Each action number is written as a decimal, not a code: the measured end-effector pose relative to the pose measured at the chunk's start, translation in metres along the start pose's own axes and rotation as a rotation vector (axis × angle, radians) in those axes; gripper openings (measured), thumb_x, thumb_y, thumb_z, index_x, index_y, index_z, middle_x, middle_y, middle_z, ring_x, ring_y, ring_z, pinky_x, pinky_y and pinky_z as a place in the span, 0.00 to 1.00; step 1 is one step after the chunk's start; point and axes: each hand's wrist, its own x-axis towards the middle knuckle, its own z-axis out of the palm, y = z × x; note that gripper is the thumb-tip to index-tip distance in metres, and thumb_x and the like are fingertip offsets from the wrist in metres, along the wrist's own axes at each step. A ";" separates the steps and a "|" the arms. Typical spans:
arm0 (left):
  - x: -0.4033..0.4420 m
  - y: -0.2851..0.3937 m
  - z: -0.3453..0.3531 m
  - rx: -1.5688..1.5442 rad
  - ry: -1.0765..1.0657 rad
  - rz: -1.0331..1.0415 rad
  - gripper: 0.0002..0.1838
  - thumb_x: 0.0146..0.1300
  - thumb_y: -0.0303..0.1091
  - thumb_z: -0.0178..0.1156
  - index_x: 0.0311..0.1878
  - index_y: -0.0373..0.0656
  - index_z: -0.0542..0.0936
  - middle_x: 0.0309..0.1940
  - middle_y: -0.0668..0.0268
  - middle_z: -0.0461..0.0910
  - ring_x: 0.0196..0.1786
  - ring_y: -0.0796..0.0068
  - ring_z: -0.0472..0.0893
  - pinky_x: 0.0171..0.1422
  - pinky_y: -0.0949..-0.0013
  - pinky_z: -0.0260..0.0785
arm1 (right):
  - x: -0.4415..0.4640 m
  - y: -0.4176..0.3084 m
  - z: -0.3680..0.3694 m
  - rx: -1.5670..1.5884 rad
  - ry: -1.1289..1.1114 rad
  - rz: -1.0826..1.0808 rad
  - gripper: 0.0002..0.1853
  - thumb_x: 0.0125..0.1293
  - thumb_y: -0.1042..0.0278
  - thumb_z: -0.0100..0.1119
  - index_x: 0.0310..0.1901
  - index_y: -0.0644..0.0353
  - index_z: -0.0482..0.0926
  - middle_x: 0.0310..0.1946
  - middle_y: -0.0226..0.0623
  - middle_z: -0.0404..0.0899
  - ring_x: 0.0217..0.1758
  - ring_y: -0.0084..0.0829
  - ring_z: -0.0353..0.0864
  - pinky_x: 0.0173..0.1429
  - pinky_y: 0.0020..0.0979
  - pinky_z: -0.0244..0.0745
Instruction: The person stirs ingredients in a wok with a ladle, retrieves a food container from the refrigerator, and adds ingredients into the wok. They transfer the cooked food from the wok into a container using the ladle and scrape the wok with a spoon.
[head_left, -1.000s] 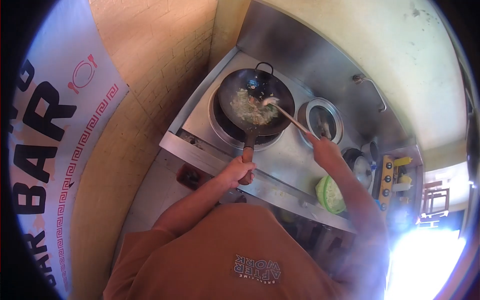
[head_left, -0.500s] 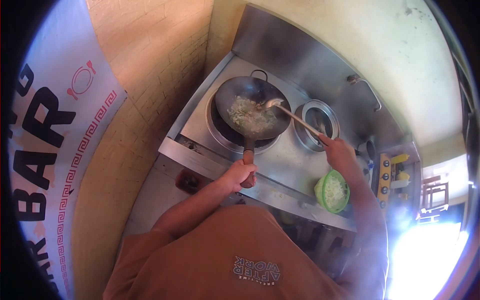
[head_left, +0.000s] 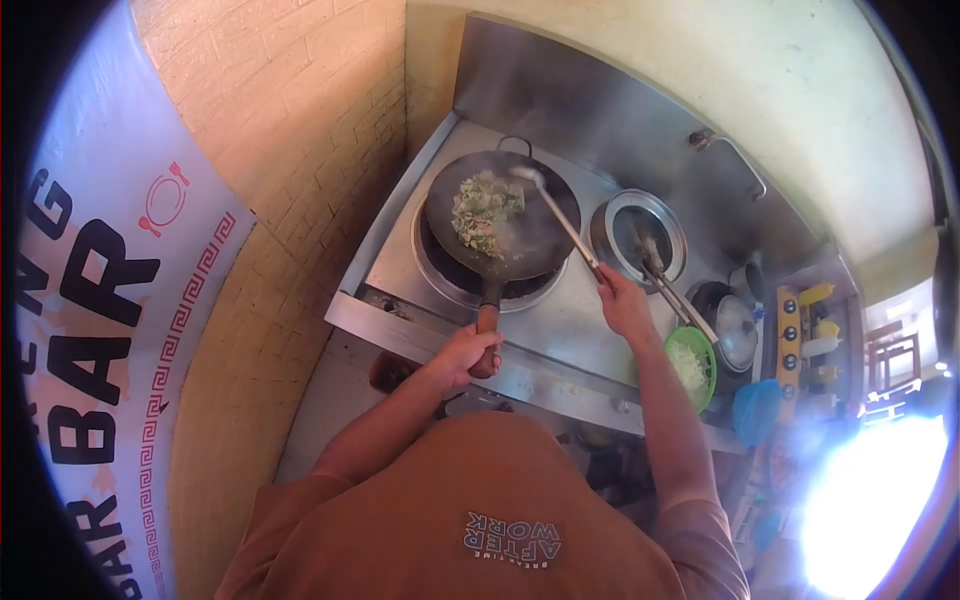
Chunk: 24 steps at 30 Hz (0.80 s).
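Observation:
My left hand (head_left: 470, 353) is closed around the wooden handle of a dark wok (head_left: 535, 245), which sits on the left burner of a steel stove. Chopped food (head_left: 482, 210), pale with green and pinkish bits, lies heaped in the left half of the wok, and steam rises from it. In my right hand (head_left: 625, 300) is the handle of a long cooking ladle (head_left: 565, 225). The ladle's head rests near the far right side of the wok, just right of the food.
A second burner ring holds a pot (head_left: 672, 215) with long-handled utensils in it. Near the stove's front edge stands a green basket (head_left: 713, 375) of shredded white vegetable. Further right are a lidded pot (head_left: 738, 335), a blue item (head_left: 757, 410) and squeeze bottles (head_left: 820, 345). A faucet (head_left: 745, 160) juts from the backsplash.
My right hand has moved left, and the ladle head has shifted up and left in the wok. The food, spread across the middle before, is now gathered at the left.

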 end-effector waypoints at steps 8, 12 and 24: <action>-0.005 0.003 -0.002 0.028 0.008 0.036 0.11 0.65 0.33 0.63 0.43 0.42 0.71 0.32 0.66 0.73 0.28 0.69 0.79 0.30 0.61 0.78 | -0.006 -0.043 -0.013 0.864 -0.466 0.786 0.20 0.71 0.66 0.53 0.64 0.54 0.73 0.21 0.26 0.71 0.18 0.19 0.66 0.18 0.25 0.59; -0.006 0.002 -0.005 0.029 -0.004 0.045 0.12 0.65 0.34 0.63 0.44 0.41 0.71 0.34 0.66 0.74 0.29 0.68 0.80 0.31 0.60 0.79 | -0.032 -0.055 -0.060 0.555 -0.486 0.567 0.20 0.71 0.66 0.53 0.63 0.55 0.73 0.24 0.28 0.74 0.22 0.21 0.71 0.25 0.26 0.67; -0.009 0.001 -0.009 -0.015 -0.018 0.050 0.14 0.67 0.35 0.61 0.49 0.39 0.70 0.39 0.62 0.74 0.35 0.64 0.81 0.38 0.57 0.81 | -0.040 -0.070 -0.077 0.193 -0.355 0.338 0.21 0.67 0.66 0.56 0.62 0.54 0.75 0.41 0.48 0.84 0.44 0.48 0.83 0.50 0.43 0.76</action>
